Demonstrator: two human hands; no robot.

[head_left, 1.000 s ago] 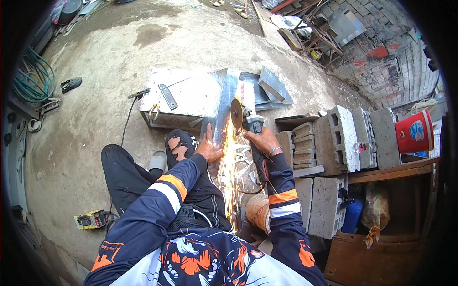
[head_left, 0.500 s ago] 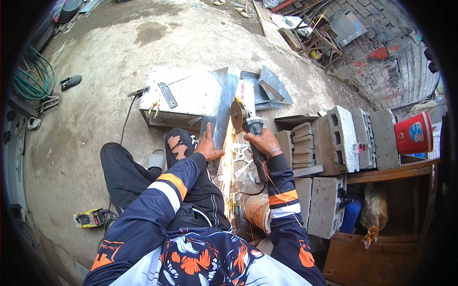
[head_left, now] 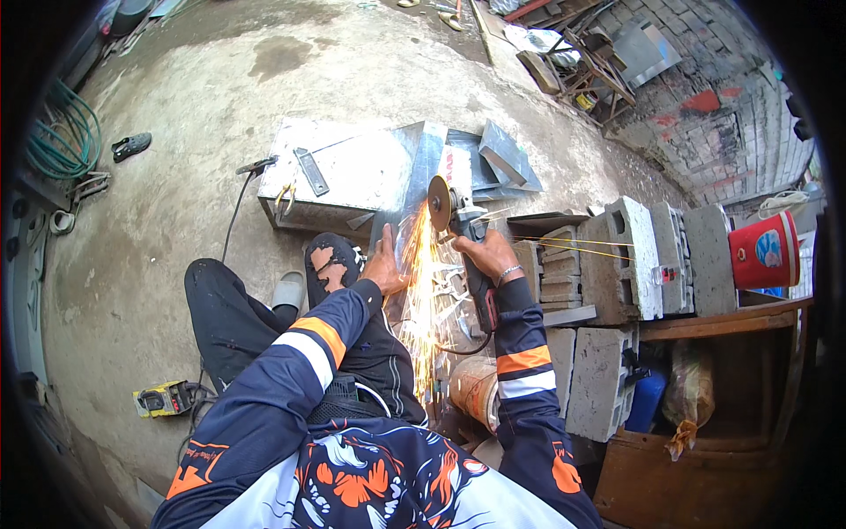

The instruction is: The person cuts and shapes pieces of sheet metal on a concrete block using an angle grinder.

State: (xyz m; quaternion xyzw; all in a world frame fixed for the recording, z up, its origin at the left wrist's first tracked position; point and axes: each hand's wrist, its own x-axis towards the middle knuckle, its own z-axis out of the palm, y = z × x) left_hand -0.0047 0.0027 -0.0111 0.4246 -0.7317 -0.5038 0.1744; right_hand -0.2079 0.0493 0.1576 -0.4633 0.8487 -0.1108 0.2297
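Observation:
My right hand [head_left: 490, 257] grips a grey and black angle grinder [head_left: 473, 225], its disc [head_left: 440, 201] standing on edge at a long grey sheet-metal piece [head_left: 426, 163]. Bright sparks [head_left: 423, 309] pour from the disc toward me and partly veil the metal. At the near left edge of that piece, my left hand [head_left: 383, 271] holds it, index finger stretched along it; its other fingers are mostly hidden. The metal lies against a pale metal box [head_left: 361, 167]. On the box are a flat slotted metal bar [head_left: 311, 172], pliers [head_left: 285, 198] and a cable clamp [head_left: 256, 167].
Bent sheet-metal pieces [head_left: 509, 157] lie beyond the grinder. Concrete blocks [head_left: 621, 256] are stacked at right, with a red bucket [head_left: 762, 249] and wooden cabinet [head_left: 705, 322]. A stained round container [head_left: 476, 388] stands near my right forearm. A yellow device [head_left: 159, 399] sits at left.
The grinder has shifted slightly right and its disc shows more face-on. The spark stream has grown wider and brighter, with stray sparks flying right. My left hand stays by the metal's edge.

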